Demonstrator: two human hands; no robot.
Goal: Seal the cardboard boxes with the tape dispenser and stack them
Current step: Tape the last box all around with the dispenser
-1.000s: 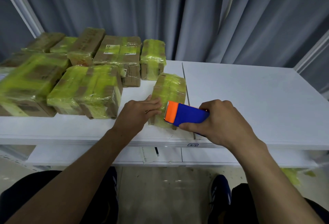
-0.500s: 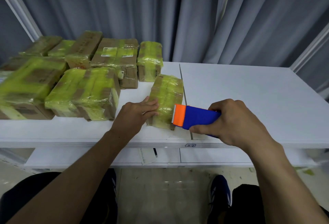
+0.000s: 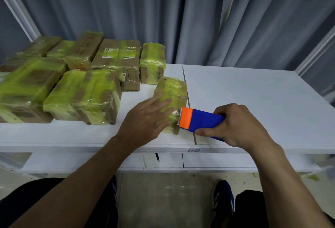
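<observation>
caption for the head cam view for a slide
Left hand rests on a small tape-wrapped box on the white table while the right hand holds the blue-and-orange tape dispenser at its near end.

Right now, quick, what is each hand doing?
Left hand: open, fingers pressing on the small taped box.
Right hand: closed around the blue and orange tape dispenser.

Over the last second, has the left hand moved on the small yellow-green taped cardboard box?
Yes. The left hand slid right across the taped box, nearer the table's grey seam.
</observation>
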